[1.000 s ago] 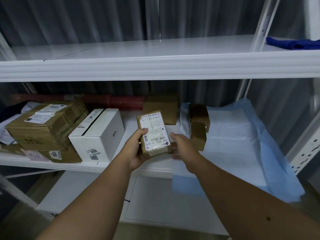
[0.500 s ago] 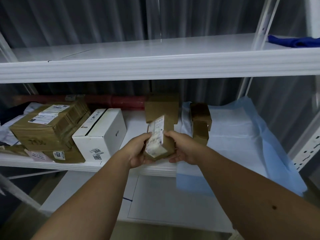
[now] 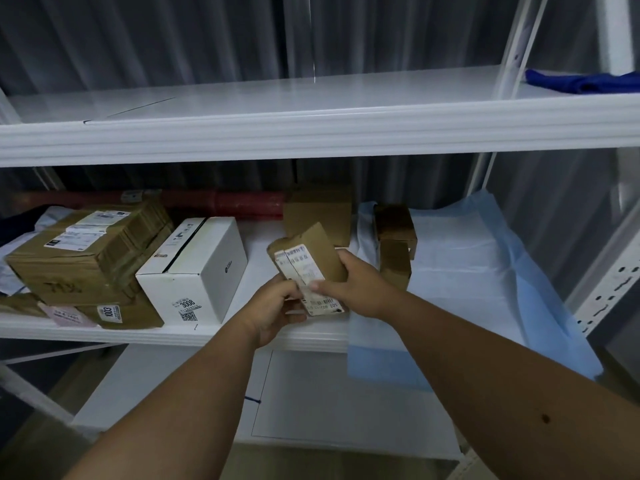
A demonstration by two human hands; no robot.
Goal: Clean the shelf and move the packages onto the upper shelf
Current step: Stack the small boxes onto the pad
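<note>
White middle shelf [image 3: 221, 336] — both hands' [image 3: 273, 311] [image 3: 356, 285] grip closed round small brown package [image 3: 313, 258], white box [image 3: 197, 271] left, blue sheet [image 3: 485, 271] right

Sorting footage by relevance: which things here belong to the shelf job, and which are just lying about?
Job: small box in left hand and right hand; white box; brown boxes; upper shelf; blue cloth.
Lying about: red pipe; blue sheet.

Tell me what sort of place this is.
Probably a parcel storeroom or mailroom. White metal racking holds labelled cardboard parcels and a barcoded white box. Both hands, left and right, hold a small labelled parcel.
</note>
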